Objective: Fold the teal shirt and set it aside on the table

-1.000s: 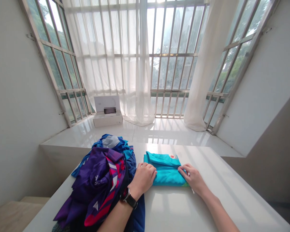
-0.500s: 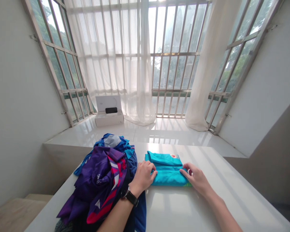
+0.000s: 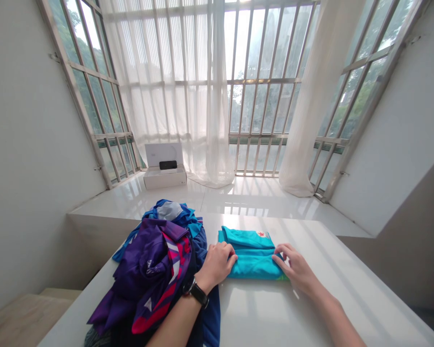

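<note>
A turquoise shirt [image 3: 255, 265] lies folded in a flat rectangle on the white table, its far and near flaps meeting along a crosswise line. A small red and white print shows at its far right corner. My left hand [image 3: 220, 262], wearing a black watch on its wrist, grips the left edge with curled fingers. At the right edge, my right hand [image 3: 292, 264] has thumb and fingers closed on the cloth near that line. Just left of my left hand is a heap of clothes, with a purple garment [image 3: 141, 265] with red and white stripes on top.
The white table [image 3: 260, 313] butts against a tiled window ledge [image 3: 217, 195]. On the ledge stands an open white box [image 3: 164, 179] with a black object [image 3: 168, 165] on it. Sheer white curtains [image 3: 206, 120] hang before barred windows. Walls rise on both sides.
The whole view has shifted slightly to the right in the picture. Both hands keep nearly the same hold on the turquoise shirt, whose folds look unchanged.
</note>
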Demonstrator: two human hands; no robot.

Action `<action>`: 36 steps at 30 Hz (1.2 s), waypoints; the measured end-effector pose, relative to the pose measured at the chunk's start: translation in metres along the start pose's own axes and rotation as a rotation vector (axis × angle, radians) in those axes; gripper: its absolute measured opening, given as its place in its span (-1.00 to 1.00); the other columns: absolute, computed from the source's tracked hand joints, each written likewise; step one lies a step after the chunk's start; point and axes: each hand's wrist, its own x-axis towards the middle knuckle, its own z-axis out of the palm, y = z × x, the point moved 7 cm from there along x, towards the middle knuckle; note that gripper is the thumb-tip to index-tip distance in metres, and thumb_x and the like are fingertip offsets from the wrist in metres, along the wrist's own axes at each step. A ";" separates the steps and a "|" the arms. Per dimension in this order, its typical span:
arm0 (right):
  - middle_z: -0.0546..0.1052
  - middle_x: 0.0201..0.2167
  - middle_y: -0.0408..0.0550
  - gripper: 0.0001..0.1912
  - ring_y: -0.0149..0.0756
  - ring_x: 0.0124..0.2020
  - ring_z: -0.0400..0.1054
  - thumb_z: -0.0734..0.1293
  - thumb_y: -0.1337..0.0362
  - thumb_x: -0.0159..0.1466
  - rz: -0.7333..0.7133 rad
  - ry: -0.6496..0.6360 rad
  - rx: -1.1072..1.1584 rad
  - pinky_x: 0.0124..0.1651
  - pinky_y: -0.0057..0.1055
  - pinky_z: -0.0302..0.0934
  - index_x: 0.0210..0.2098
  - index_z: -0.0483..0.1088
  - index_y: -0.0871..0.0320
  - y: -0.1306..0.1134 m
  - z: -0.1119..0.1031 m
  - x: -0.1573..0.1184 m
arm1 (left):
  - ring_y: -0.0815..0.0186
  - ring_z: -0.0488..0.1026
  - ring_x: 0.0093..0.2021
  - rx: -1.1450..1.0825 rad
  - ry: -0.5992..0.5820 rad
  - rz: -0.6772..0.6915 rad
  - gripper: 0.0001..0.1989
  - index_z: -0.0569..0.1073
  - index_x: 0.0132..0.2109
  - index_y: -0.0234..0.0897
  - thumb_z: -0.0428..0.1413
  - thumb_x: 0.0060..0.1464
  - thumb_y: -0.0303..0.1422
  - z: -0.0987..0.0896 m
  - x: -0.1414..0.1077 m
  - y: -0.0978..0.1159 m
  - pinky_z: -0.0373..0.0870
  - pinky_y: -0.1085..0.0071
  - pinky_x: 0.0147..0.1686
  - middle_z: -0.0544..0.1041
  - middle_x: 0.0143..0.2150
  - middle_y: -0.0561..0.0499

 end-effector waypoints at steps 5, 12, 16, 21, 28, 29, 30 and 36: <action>0.57 -0.15 -0.01 -0.66 -0.24 -0.33 0.37 0.27 -0.08 0.32 -0.021 0.026 0.128 -0.24 -0.30 0.31 -0.31 0.45 0.04 -0.011 0.001 -0.001 | 0.19 0.50 -0.10 0.014 -0.004 -0.017 -0.86 0.46 -0.15 -0.23 0.02 0.35 -0.35 -0.003 0.001 0.001 0.30 0.25 -0.06 0.58 -0.15 0.00; 0.49 -0.46 -0.14 -0.57 -0.27 -0.46 0.26 0.30 -0.20 0.24 0.082 0.018 0.171 -0.34 -0.32 0.24 -0.36 0.46 0.03 -0.001 0.008 -0.001 | 0.19 0.50 -0.09 0.002 -0.001 -0.023 -0.82 0.49 -0.12 -0.21 -0.01 0.37 -0.32 -0.004 0.000 0.003 0.30 0.23 -0.02 0.58 -0.12 -0.01; 0.51 -0.40 -0.13 -0.59 -0.30 -0.48 0.23 0.30 -0.17 0.22 0.124 -0.002 0.149 -0.29 -0.30 0.22 -0.35 0.46 0.04 0.005 0.011 0.002 | 0.18 0.50 -0.07 0.029 -0.014 -0.016 -0.78 0.52 -0.16 -0.20 0.00 0.37 -0.28 0.000 0.001 0.003 0.30 0.20 0.00 0.57 -0.10 -0.03; 0.49 -0.41 -0.14 -0.58 -0.32 -0.50 0.19 0.29 -0.17 0.20 0.179 -0.088 0.130 -0.31 -0.30 0.19 -0.34 0.46 0.06 0.009 0.012 0.002 | 0.17 0.51 -0.10 0.057 -0.031 -0.003 -0.79 0.52 -0.17 -0.21 0.01 0.36 -0.29 0.001 0.001 0.001 0.32 0.23 -0.04 0.58 -0.12 -0.03; 0.56 -0.39 -0.09 -0.58 -0.26 -0.42 0.29 0.32 -0.15 0.19 0.180 -0.227 0.111 -0.30 -0.31 0.23 -0.37 0.51 0.08 0.000 0.005 -0.006 | 0.19 0.52 -0.14 0.024 -0.081 0.003 -0.79 0.52 -0.21 -0.19 0.02 0.34 -0.27 0.000 0.000 -0.001 0.33 0.29 -0.08 0.60 -0.17 -0.01; 0.58 -0.38 -0.09 -0.58 -0.24 -0.41 0.32 0.32 -0.15 0.20 0.181 -0.236 0.115 -0.29 -0.31 0.24 -0.36 0.52 0.07 -0.002 0.004 -0.007 | 0.19 0.53 -0.15 0.022 -0.080 0.005 -0.78 0.52 -0.21 -0.18 0.02 0.34 -0.27 0.000 -0.001 0.000 0.34 0.29 -0.08 0.60 -0.17 -0.01; 0.58 -0.38 -0.08 -0.57 -0.22 -0.39 0.34 0.32 -0.16 0.21 0.179 -0.241 0.120 -0.29 -0.30 0.25 -0.36 0.53 0.07 -0.003 0.002 -0.007 | 0.19 0.53 -0.15 0.022 -0.078 0.007 -0.77 0.52 -0.21 -0.18 0.01 0.35 -0.26 -0.001 -0.001 0.000 0.34 0.29 -0.08 0.60 -0.17 -0.01; 0.57 -0.36 -0.02 -0.48 -0.22 -0.40 0.35 0.31 -0.26 0.21 0.104 -0.140 0.165 -0.35 -0.32 0.25 -0.43 0.53 0.07 -0.012 -0.010 -0.005 | 0.19 0.52 -0.16 0.046 -0.083 0.014 -0.72 0.54 -0.21 -0.19 -0.03 0.37 -0.24 -0.003 -0.001 0.003 0.35 0.29 -0.09 0.59 -0.18 -0.03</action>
